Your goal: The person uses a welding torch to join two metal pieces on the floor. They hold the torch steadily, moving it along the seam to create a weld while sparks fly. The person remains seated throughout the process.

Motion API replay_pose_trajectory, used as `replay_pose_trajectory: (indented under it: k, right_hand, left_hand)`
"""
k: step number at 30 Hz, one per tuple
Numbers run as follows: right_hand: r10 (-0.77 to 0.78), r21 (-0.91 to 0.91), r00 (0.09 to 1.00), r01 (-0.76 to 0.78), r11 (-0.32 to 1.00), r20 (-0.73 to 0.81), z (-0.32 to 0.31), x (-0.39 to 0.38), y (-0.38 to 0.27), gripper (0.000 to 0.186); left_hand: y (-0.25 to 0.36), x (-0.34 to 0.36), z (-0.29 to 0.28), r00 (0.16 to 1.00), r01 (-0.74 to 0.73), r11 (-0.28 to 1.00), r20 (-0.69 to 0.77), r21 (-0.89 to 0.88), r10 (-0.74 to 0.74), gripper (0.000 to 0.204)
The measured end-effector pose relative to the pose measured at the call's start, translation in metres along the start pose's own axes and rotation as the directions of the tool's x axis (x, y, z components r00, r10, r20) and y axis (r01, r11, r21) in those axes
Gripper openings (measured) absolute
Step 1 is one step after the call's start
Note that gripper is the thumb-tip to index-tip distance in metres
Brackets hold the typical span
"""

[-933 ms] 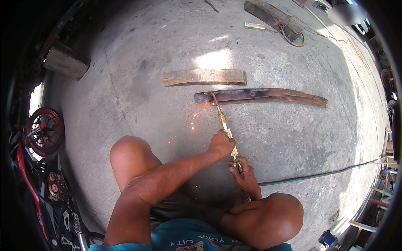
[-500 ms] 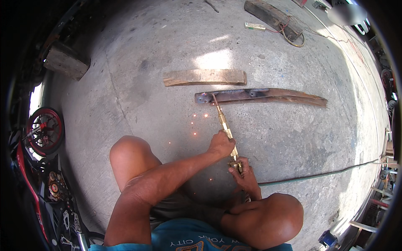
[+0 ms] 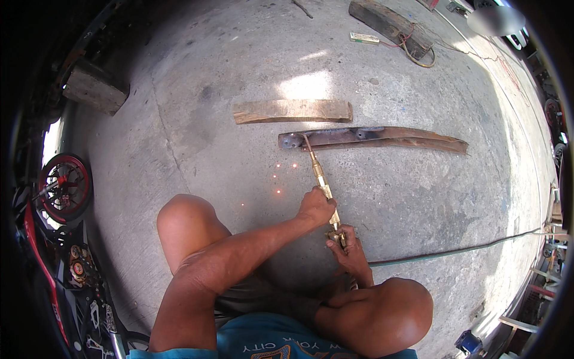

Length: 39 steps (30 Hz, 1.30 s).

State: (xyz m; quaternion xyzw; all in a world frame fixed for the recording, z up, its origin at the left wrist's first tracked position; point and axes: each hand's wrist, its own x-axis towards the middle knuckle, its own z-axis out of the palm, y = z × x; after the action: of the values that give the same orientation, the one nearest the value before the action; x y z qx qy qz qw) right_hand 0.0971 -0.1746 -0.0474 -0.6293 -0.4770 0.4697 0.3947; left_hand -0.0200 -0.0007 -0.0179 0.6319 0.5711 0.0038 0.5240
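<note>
— See the torch [image 3: 321,179]?
— Brass-coloured, slim, held in left hand [image 3: 317,205] and right hand [image 3: 351,249], slanting forward to the bar [image 3: 397,136].
— And that?
— Long, rust-brown, slightly curved, lying crosswise beyond both hands.

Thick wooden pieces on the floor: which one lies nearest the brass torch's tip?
The pale, slightly curved plank, just beyond the metal bar; the dark beam at upper right and the block at upper left both lie farther from the torch.
</note>
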Motion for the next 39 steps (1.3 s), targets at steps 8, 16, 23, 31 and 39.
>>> replay_pose_trajectory:
  k: [8, 16, 23, 31, 39]
  right_hand:
    - [0.084, -0.031, 0.996, -0.083, 0.996, 0.032, -0.0059, -0.0021, -0.0030, 0.044]
    - [-0.018, -0.029, 1.000, 0.017, 0.999, -0.022, -0.0018, -0.0009, -0.0031, 0.041]
    - [0.018, -0.034, 1.000, -0.018, 0.999, -0.010, -0.0042, -0.0014, -0.0058, 0.040]
    - [0.007, -0.027, 1.000, -0.007, 1.000, -0.014, -0.0042, -0.0019, -0.0060, 0.041]
    - [0.103, -0.059, 0.994, -0.101, 0.993, 0.039, -0.0074, -0.0027, -0.0070, 0.046]
  left_hand:
    - [0.0041, -0.0015, 0.0018, 1.000, 0.011, 1.000, 0.000, -0.005, -0.011, 0.051]
    - [-0.0017, 0.0016, 0.0060, 0.999, 0.003, 1.000, -0.033, 0.021, -0.003, 0.048]
    - [0.0002, 0.0017, 0.0060, 1.000, 0.001, 1.000, -0.026, 0.024, -0.001, 0.048]
    - [0.0034, 0.0004, 0.0021, 0.999, -0.003, 1.000, 0.035, 0.007, 0.003, 0.053]
    - [0.0054, -0.0016, 0.0006, 0.999, 0.018, 1.000, 0.031, -0.013, -0.018, 0.053]
